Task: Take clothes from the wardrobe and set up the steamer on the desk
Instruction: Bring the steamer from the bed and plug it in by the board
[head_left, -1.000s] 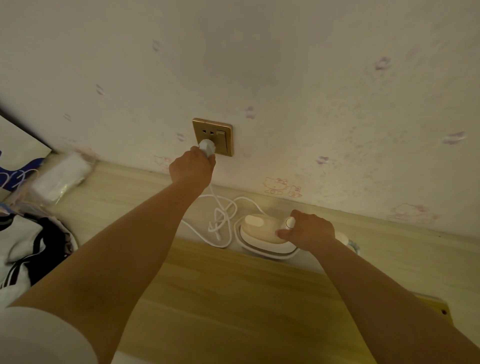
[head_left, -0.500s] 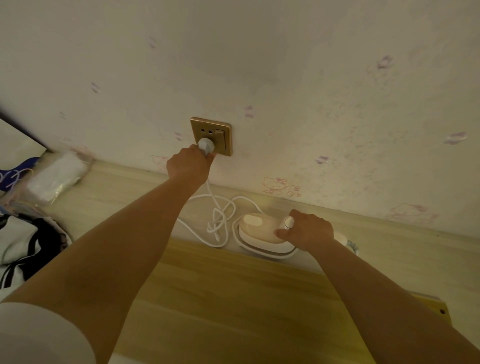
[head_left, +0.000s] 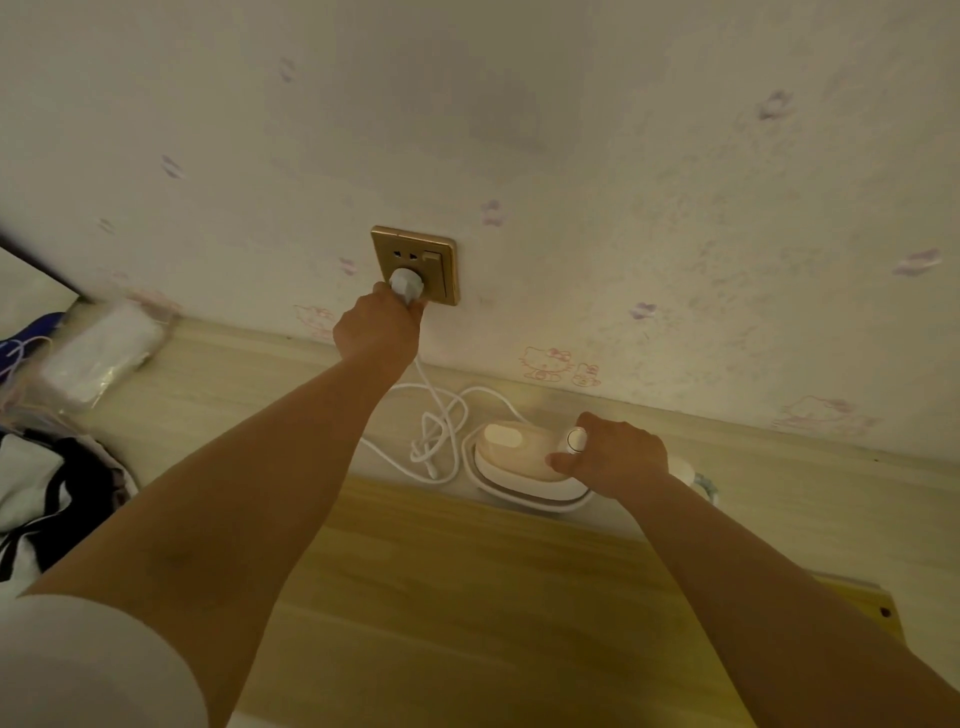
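A white and beige steamer (head_left: 511, 457) lies on the wooden desk (head_left: 467, 597) against the wall. My right hand (head_left: 615, 457) grips its handle, near the round white button. Its white cord (head_left: 436, 426) lies looped on the desk and runs up to a white plug (head_left: 406, 285). My left hand (head_left: 376, 330) grips the plug, which sits at the lower part of the gold wall socket (head_left: 415, 262). A black and white garment (head_left: 47, 499) lies at the desk's left edge.
A white packet in clear plastic (head_left: 101, 351) lies at the back left of the desk, beside a blue and white bag (head_left: 21, 348). The wall with pink cat prints rises directly behind the desk. A yellow corner piece (head_left: 867, 605) shows at the right.
The plug in my left hand has moved slightly closer into the socket. My right hand has stayed on the steamer.
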